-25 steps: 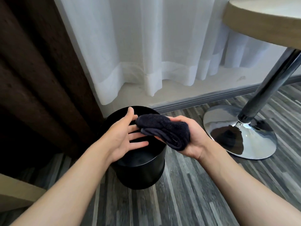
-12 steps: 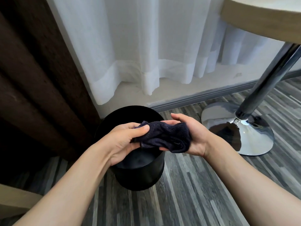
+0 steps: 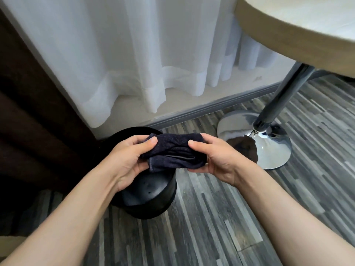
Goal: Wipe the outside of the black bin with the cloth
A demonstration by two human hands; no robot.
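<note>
A round black bin (image 3: pixel 153 196) stands upright on the striped wood floor, its open top facing me. Above its rim I hold a dark navy cloth (image 3: pixel 173 152), bunched and folded, between both hands. My left hand (image 3: pixel 128 160) pinches the cloth's left end with thumb on top. My right hand (image 3: pixel 217 158) grips its right end the same way. The cloth hangs over the bin's mouth and does not touch the bin's outer wall. Much of the bin's rim is hidden behind my hands and the cloth.
A white sheer curtain (image 3: pixel 134 54) hangs behind the bin. A dark brown drape (image 3: pixel 34 116) is at the left. To the right stands a round table (image 3: pixel 299 29) on a chrome pole and shiny base (image 3: pixel 269 148). Floor stretches in front.
My left hand went from open beside the cloth to gripping its left end. Both hands now hold the cloth stretched between them, thumbs on top, over the bin.
</note>
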